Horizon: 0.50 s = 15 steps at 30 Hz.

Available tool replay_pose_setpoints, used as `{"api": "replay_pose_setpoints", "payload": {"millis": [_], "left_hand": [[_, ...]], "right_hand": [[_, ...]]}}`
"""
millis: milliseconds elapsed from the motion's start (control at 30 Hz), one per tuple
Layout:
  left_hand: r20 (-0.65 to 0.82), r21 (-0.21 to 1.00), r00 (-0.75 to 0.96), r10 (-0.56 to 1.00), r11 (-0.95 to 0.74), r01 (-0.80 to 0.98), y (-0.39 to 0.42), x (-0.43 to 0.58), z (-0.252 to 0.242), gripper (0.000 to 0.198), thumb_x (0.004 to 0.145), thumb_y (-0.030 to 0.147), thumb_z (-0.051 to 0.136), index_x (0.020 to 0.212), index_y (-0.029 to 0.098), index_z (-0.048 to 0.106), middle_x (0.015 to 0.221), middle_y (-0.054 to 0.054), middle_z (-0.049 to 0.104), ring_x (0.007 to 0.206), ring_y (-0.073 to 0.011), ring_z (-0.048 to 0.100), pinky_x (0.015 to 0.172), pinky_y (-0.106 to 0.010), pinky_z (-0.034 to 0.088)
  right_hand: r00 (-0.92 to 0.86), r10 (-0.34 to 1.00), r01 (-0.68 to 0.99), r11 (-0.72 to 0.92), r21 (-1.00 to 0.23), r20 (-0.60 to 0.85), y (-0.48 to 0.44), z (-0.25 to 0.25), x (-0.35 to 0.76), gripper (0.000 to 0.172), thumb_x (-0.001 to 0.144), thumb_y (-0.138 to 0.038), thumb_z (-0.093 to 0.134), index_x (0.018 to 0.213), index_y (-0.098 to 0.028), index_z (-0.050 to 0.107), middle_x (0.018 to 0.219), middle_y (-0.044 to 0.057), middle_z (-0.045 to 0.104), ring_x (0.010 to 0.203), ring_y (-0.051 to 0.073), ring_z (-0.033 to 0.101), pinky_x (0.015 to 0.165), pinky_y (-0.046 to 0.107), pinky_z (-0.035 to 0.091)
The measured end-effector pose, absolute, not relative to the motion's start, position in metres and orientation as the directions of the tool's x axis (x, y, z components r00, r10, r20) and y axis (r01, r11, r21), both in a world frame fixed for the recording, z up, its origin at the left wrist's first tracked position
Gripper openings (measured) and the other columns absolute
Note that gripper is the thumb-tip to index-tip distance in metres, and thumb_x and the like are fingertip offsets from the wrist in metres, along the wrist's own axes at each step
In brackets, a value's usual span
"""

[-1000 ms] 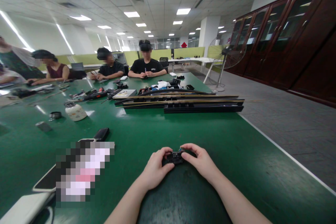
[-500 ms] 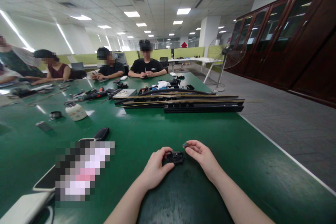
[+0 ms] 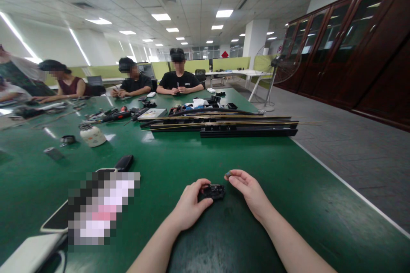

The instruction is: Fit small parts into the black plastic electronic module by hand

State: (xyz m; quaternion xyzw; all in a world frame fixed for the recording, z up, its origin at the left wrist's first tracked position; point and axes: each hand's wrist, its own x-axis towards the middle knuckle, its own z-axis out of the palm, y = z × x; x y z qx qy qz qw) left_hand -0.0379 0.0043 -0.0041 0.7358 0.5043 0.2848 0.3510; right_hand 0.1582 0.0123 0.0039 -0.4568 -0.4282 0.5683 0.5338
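Note:
My left hand [image 3: 191,204] grips a small black plastic housing [image 3: 215,192] by its left end, thumb in front and fingers behind. The top of the housing is open and shows fine parts inside, too small to name. To the right, my right hand [image 3: 246,190] pinches a tiny greyish piece [image 3: 228,174] between thumb and fingertips, slightly above and apart from the housing. Its kind is too small to make out. Both hands are low over the green table [image 3: 179,158].
Long black rails [image 3: 250,130] with thin brass-coloured rods lie across the table ahead. On the left are a blurred-out screen [image 3: 102,209], a black pouch-like item [image 3: 124,163], a white jar [image 3: 92,135] and a grey cylinder [image 3: 54,153]. Several people sit beyond, and a fan [image 3: 273,63] stands right.
My right hand has shifted very slightly right, and the small piece in its fingertips has turned. The left hand and the black housing stay almost where they were.

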Motion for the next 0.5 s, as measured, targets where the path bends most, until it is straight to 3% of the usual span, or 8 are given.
{"api": "replay_pose_setpoints", "payload": {"millis": [500], "left_hand": [[0.064, 0.807, 0.323, 0.944, -0.239, 0.54, 0.0044, -0.0379, -0.006, 0.04, 0.07, 0.025, 0.057, 0.109, 0.023, 0.049, 0.108, -0.004, 0.056, 0.098, -0.0192, 0.051, 0.089, -0.035, 0.038]], "right_hand": [[-0.005, 0.998, -0.22, -0.063, -0.973, -0.063, 0.0137, 0.0016, 0.1597, 0.031, 0.067, -0.04, 0.067, 0.087, -0.018, 0.059, 0.087, 0.006, 0.069, 0.091, 0.02, 0.061, 0.09, 0.036, 0.039]]}}
